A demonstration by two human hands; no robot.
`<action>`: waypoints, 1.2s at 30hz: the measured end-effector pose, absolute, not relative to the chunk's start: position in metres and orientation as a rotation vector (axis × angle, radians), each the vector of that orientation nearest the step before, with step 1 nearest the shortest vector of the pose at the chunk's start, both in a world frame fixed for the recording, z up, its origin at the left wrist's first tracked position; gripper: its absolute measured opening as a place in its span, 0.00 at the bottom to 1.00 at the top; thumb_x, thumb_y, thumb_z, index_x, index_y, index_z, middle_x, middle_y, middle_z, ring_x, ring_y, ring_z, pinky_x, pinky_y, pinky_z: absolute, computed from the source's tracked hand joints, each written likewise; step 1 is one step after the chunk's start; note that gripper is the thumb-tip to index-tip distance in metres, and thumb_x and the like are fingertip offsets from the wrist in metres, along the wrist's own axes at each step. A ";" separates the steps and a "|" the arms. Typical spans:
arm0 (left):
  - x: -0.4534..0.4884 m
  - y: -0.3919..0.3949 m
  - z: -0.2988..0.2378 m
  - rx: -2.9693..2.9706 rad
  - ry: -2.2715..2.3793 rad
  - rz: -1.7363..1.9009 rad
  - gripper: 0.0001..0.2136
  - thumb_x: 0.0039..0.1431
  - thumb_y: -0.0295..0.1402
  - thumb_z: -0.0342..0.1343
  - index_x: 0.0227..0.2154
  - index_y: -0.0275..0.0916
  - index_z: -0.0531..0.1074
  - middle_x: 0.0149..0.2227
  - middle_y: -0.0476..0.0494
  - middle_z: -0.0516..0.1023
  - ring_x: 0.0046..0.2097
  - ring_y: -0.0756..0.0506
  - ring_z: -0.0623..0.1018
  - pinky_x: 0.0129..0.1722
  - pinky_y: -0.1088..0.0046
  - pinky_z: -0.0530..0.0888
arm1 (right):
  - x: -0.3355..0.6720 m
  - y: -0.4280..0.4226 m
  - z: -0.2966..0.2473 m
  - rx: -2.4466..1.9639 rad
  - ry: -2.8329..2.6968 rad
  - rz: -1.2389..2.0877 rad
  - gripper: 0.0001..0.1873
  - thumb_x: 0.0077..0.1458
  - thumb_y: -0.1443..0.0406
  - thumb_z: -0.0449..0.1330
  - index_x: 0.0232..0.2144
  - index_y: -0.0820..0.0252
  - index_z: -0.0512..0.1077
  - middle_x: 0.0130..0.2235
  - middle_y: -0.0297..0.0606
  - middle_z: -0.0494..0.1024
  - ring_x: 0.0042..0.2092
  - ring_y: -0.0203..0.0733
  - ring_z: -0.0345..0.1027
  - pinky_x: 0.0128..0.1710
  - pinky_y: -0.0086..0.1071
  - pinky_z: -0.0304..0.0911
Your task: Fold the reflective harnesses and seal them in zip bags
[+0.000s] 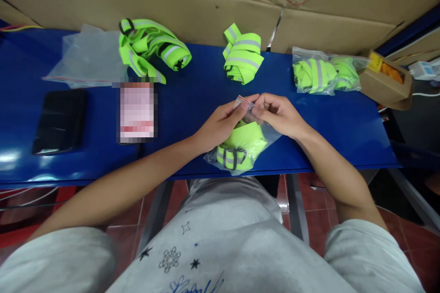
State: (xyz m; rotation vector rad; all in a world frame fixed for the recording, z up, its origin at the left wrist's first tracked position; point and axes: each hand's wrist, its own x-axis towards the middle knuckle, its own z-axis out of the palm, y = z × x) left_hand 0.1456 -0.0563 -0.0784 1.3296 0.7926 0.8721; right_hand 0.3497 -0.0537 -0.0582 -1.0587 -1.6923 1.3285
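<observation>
Both my hands pinch the top edge of a clear plastic bag (256, 139) that holds a folded neon-green reflective strap (242, 139) with a grey buckle. My left hand (223, 121) grips the bag's mouth from the left, fingers closed. From the right, my right hand (277, 112) pinches the same edge. The bag rests on the blue table (192, 100) near its front edge.
At the back lie a loose green strap (151, 48), a folded strap (242, 57) and a filled bag of straps (323, 75). Empty clear bags (85, 57), a black phone (60, 121) and a blurred card (137, 110) sit left. A cardboard box (387, 80) stands at right.
</observation>
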 end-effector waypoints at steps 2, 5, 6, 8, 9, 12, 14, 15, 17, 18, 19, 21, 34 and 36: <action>0.146 -0.056 -0.080 1.340 0.789 0.860 0.25 0.67 0.56 0.56 0.55 0.44 0.79 0.54 0.42 0.83 0.62 0.39 0.76 0.60 0.66 0.71 | 0.350 -0.054 -0.058 -1.074 -1.705 1.327 0.20 0.61 0.49 0.67 0.31 0.57 0.69 0.23 0.29 0.72 0.23 0.32 0.58 0.26 0.28 0.52; 0.147 -0.056 -0.081 1.348 0.813 0.860 0.26 0.66 0.57 0.55 0.54 0.44 0.79 0.54 0.42 0.83 0.62 0.38 0.75 0.63 0.63 0.69 | 0.349 -0.055 -0.060 -1.099 -1.742 1.272 0.22 0.61 0.46 0.66 0.33 0.57 0.70 0.23 0.29 0.72 0.24 0.32 0.58 0.25 0.28 0.52; 0.148 -0.056 -0.082 1.360 0.812 0.860 0.26 0.67 0.58 0.54 0.54 0.43 0.79 0.53 0.42 0.83 0.62 0.38 0.76 0.63 0.63 0.69 | 0.348 -0.055 -0.060 -1.101 -1.763 1.245 0.22 0.61 0.45 0.65 0.34 0.57 0.71 0.23 0.29 0.72 0.24 0.32 0.59 0.26 0.28 0.52; 0.148 -0.056 -0.081 1.399 0.791 0.848 0.28 0.68 0.59 0.50 0.54 0.43 0.79 0.52 0.41 0.83 0.59 0.39 0.77 0.62 0.64 0.69 | 0.348 -0.056 -0.062 -1.118 -1.813 1.182 0.22 0.62 0.44 0.63 0.35 0.57 0.72 0.23 0.28 0.70 0.24 0.33 0.58 0.26 0.29 0.52; 0.148 -0.056 -0.081 1.429 0.784 0.847 0.28 0.69 0.58 0.48 0.53 0.42 0.79 0.51 0.41 0.83 0.57 0.39 0.78 0.61 0.64 0.70 | 0.347 -0.056 -0.063 -1.128 -1.838 1.147 0.22 0.63 0.44 0.63 0.34 0.57 0.72 0.22 0.27 0.68 0.24 0.32 0.57 0.26 0.29 0.51; 0.146 -0.057 -0.079 1.588 0.817 0.879 0.25 0.72 0.55 0.46 0.48 0.41 0.80 0.45 0.42 0.83 0.49 0.41 0.79 0.52 0.68 0.72 | 0.347 -0.059 -0.063 -1.113 -1.883 1.074 0.21 0.63 0.46 0.63 0.32 0.56 0.72 0.20 0.25 0.62 0.23 0.32 0.52 0.26 0.30 0.48; 0.144 -0.058 -0.077 1.730 0.890 0.906 0.22 0.73 0.51 0.47 0.40 0.40 0.80 0.36 0.45 0.80 0.40 0.44 0.78 0.42 0.70 0.71 | 0.346 -0.061 -0.062 -1.078 -1.887 1.093 0.20 0.63 0.47 0.64 0.32 0.56 0.71 0.20 0.24 0.60 0.23 0.32 0.50 0.26 0.30 0.48; 0.143 -0.058 -0.076 1.790 0.927 0.914 0.22 0.73 0.50 0.47 0.35 0.40 0.78 0.31 0.47 0.77 0.35 0.46 0.75 0.36 0.71 0.68 | 0.345 -0.062 -0.061 -1.072 -1.890 1.115 0.20 0.64 0.47 0.63 0.31 0.56 0.70 0.20 0.24 0.60 0.23 0.31 0.50 0.26 0.30 0.47; 0.141 -0.059 -0.075 1.862 0.988 0.936 0.22 0.73 0.48 0.48 0.27 0.40 0.73 0.23 0.50 0.68 0.27 0.48 0.67 0.30 0.70 0.62 | 0.344 -0.064 -0.060 -1.083 -1.911 1.145 0.21 0.66 0.47 0.61 0.31 0.56 0.69 0.20 0.24 0.61 0.23 0.31 0.51 0.25 0.29 0.47; 0.140 -0.059 -0.075 1.877 1.007 0.955 0.22 0.72 0.48 0.49 0.25 0.40 0.70 0.22 0.51 0.64 0.26 0.49 0.64 0.28 0.69 0.59 | 0.344 -0.064 -0.060 -1.090 -1.931 1.151 0.20 0.67 0.47 0.60 0.32 0.56 0.69 0.20 0.24 0.61 0.23 0.31 0.51 0.25 0.29 0.47; 0.140 -0.059 -0.075 1.883 1.016 0.972 0.23 0.72 0.48 0.49 0.24 0.40 0.69 0.21 0.51 0.63 0.25 0.49 0.63 0.28 0.68 0.58 | 0.345 -0.063 -0.060 -1.088 -1.949 1.152 0.20 0.67 0.48 0.59 0.33 0.56 0.70 0.20 0.24 0.61 0.23 0.31 0.52 0.25 0.29 0.47; 0.138 -0.056 -0.075 1.852 1.034 1.016 0.22 0.72 0.48 0.50 0.25 0.40 0.71 0.22 0.50 0.66 0.26 0.49 0.65 0.29 0.69 0.60 | 0.348 -0.060 -0.059 -1.065 -1.943 1.161 0.19 0.66 0.48 0.61 0.36 0.57 0.73 0.21 0.25 0.63 0.24 0.31 0.54 0.25 0.28 0.48; 0.134 -0.022 -0.081 0.843 0.824 1.309 0.18 0.65 0.52 0.60 0.45 0.42 0.76 0.47 0.43 0.84 0.48 0.44 0.83 0.46 0.69 0.80 | 0.354 -0.042 -0.073 -0.979 -1.379 1.592 0.32 0.42 0.56 0.80 0.46 0.55 0.72 0.41 0.33 0.83 0.44 0.39 0.78 0.46 0.30 0.74; 0.134 -0.026 -0.075 0.865 0.792 1.235 0.22 0.67 0.54 0.56 0.52 0.42 0.74 0.50 0.39 0.83 0.50 0.43 0.83 0.51 0.66 0.80 | 0.365 -0.037 -0.065 -1.041 -1.317 1.414 0.28 0.44 0.55 0.78 0.45 0.56 0.74 0.38 0.32 0.83 0.42 0.39 0.78 0.45 0.31 0.74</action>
